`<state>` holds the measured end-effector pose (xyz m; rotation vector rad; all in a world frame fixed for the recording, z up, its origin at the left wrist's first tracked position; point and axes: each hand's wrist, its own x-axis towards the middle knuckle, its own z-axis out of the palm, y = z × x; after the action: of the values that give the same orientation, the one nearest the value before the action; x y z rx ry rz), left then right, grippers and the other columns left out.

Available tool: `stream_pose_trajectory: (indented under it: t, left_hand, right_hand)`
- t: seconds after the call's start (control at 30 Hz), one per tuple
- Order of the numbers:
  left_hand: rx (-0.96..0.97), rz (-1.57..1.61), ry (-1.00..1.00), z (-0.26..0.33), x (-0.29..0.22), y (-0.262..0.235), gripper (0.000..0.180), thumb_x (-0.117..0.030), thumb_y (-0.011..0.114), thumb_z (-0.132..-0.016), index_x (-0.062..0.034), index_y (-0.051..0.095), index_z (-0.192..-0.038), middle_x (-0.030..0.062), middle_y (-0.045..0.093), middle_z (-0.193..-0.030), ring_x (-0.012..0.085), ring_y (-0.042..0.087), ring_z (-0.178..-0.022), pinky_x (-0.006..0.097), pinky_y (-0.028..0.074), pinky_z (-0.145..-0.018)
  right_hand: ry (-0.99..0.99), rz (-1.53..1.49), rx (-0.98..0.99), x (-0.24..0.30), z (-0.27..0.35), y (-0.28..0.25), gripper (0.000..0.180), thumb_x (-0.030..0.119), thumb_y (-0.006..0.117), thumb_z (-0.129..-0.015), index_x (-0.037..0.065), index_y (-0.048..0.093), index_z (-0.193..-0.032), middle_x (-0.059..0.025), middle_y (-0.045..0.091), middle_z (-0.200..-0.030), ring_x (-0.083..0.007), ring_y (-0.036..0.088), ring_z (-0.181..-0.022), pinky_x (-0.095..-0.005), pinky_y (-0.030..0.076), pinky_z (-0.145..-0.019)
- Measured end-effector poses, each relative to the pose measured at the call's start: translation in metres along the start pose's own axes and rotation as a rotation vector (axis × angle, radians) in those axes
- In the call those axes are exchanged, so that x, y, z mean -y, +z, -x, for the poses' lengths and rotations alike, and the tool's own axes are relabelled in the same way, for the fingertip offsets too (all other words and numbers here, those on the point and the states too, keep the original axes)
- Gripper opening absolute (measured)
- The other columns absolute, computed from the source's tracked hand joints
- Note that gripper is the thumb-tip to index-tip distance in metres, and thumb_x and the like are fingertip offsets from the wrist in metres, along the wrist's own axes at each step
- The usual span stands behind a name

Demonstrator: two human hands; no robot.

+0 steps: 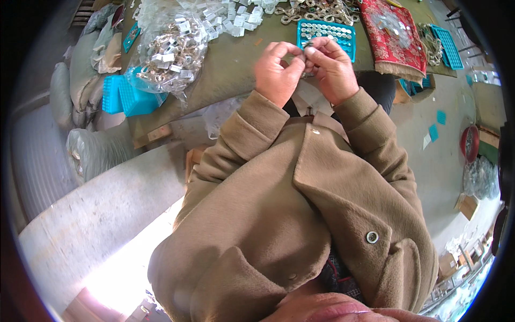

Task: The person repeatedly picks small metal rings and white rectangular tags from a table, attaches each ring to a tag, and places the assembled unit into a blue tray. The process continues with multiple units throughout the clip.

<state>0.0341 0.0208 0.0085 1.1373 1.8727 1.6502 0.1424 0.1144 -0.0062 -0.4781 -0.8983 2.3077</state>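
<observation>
My left hand and my right hand meet over the near edge of the green table. Both are closed in a pinch, fingertips almost touching. Between them is something tiny and dark, too small to make out. Just behind my right hand lies a blue tray with rows of round, silvery pieces in it; the hand covers part of it. Further left, a clear plastic bag bulges with small clear boxes and metallic pieces.
Loose clear boxes and beige corded bundles lie at the back. On the right are a red patterned cloth and another blue tray. Blue crates stand at the table's left edge, near stuffed sacks.
</observation>
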Motion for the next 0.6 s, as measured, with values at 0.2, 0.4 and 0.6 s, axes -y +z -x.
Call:
stream_pose_trajectory:
  t: [0.2, 0.4, 0.6]
  left_hand:
    - [0.192, 0.103, -0.210, -0.019, 0.023, -0.034, 0.017, -0.003, 0.061, -0.089, -0.0037, 0.068, -0.104, 0.0019, 0.067, -0.095, 0.0058, 0.061, -0.077, 0.020, 0.048, -0.063]
    - [-0.326, -0.964, 0.196, -0.075, 0.070, -0.078, 0.024, -0.018, 0.070, -0.082, -0.0043, 0.069, -0.102, 0.0115, 0.067, -0.101, 0.0262, 0.066, -0.082, 0.035, 0.052, -0.075]
    - [-0.199, -0.623, 0.019, -0.071, 0.077, -0.064, 0.020, -0.019, 0.072, -0.078, -0.0054, 0.070, -0.092, 0.0069, 0.067, -0.093, 0.0226, 0.066, -0.079, 0.034, 0.052, -0.073]
  right_hand:
    - [0.076, -0.037, -0.005, 0.016, -0.004, -0.010, 0.004, 0.006, 0.058, -0.094, 0.008, 0.055, -0.096, -0.0014, 0.060, -0.087, -0.0106, 0.063, -0.074, -0.0262, 0.056, -0.069]
    - [0.025, 0.152, 0.005, 0.009, -0.004, -0.013, 0.007, 0.007, 0.061, -0.092, 0.008, 0.055, -0.092, 0.0011, 0.057, -0.079, -0.0074, 0.057, -0.065, -0.0231, 0.049, -0.061]
    - [0.066, 0.207, -0.004, 0.004, -0.005, -0.012, 0.008, 0.009, 0.063, -0.090, 0.009, 0.055, -0.088, 0.0033, 0.054, -0.072, -0.0058, 0.052, -0.061, -0.0201, 0.043, -0.057]
